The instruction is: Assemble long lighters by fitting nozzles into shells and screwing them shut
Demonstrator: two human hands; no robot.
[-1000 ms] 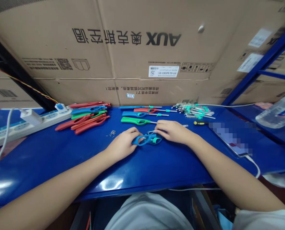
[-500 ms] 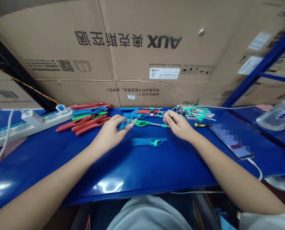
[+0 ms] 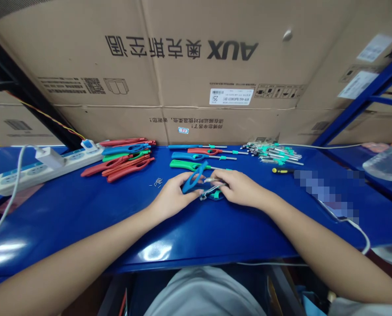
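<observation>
Near the middle of the blue table, my left hand (image 3: 174, 193) is closed on a blue lighter shell (image 3: 193, 177), which is tilted upward. Close to its right, my right hand (image 3: 237, 186) pinches a thin metal part with wires (image 3: 212, 189). Under the right fingers lies another blue shell with a teal piece (image 3: 216, 195), mostly hidden by the hand and wires. Behind the hands lie a green lighter (image 3: 184, 164), blue lighters (image 3: 187, 156) and a red lighter (image 3: 204, 151), with metal rods pointing right.
Red, blue and green shells (image 3: 126, 169) are piled left, beside a white power strip (image 3: 73, 160). Tiny metal pieces (image 3: 158, 181) lie near my left hand. Metal rods with teal parts (image 3: 276, 153), a yellow screwdriver (image 3: 281, 170) and a phone (image 3: 330, 208) are right. Cardboard (image 3: 182, 94) stands behind.
Both hands have come closer together and nearer to me, now over the blue shell on the table. The right hand has brought the metal part with wires away from the back row.
</observation>
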